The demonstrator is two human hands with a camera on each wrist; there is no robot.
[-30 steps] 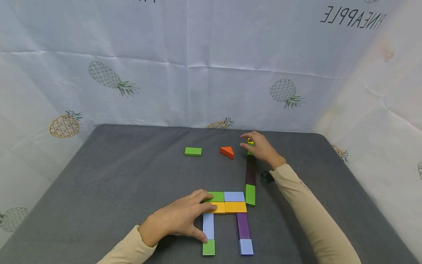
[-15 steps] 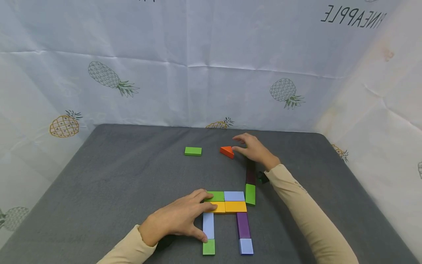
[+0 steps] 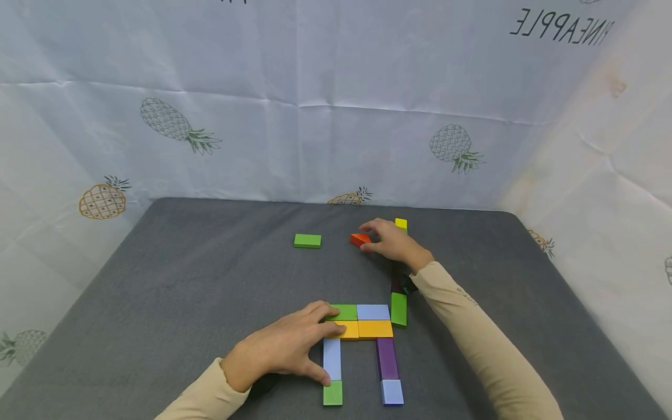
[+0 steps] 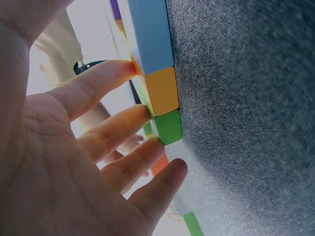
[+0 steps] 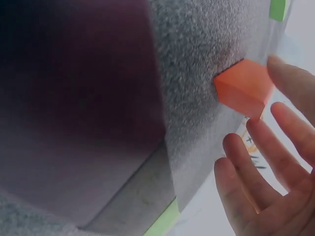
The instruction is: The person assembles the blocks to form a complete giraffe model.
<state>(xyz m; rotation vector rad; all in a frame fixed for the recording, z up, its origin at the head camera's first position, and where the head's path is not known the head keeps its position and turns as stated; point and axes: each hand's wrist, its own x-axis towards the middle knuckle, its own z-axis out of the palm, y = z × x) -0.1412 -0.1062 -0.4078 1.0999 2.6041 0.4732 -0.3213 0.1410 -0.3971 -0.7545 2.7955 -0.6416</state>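
My left hand [image 3: 289, 345] rests with spread fingers along the left side of a block figure, its fingertips at the green block [image 3: 345, 312] and the left yellow-orange block [image 3: 349, 331]. Its thumb is by the lower green block [image 3: 333, 394] and the light-blue block [image 3: 332, 357] above it. In the left wrist view, fingertips meet the ends of the green block [image 4: 168, 128] and yellow-orange block [image 4: 162, 91]. At the back, my right hand [image 3: 394, 242] reaches over the orange-red wedge block [image 3: 358, 240], its thumb and fingers parted around the wedge. In the right wrist view, fingertips stand right at the wedge [image 5: 243, 86].
Another green block [image 3: 307, 241] lies at the back left of the wedge. A dark block, a green block [image 3: 398, 309] and a yellow block [image 3: 401, 223] form a column partly under the right arm. A purple block [image 3: 387, 359] and light-blue block [image 3: 391, 392] make the figure's right leg.
My right hand has moved left and slightly toward me, from the yellow block at the column's top to the orange-red wedge. The left hand has stayed in place.
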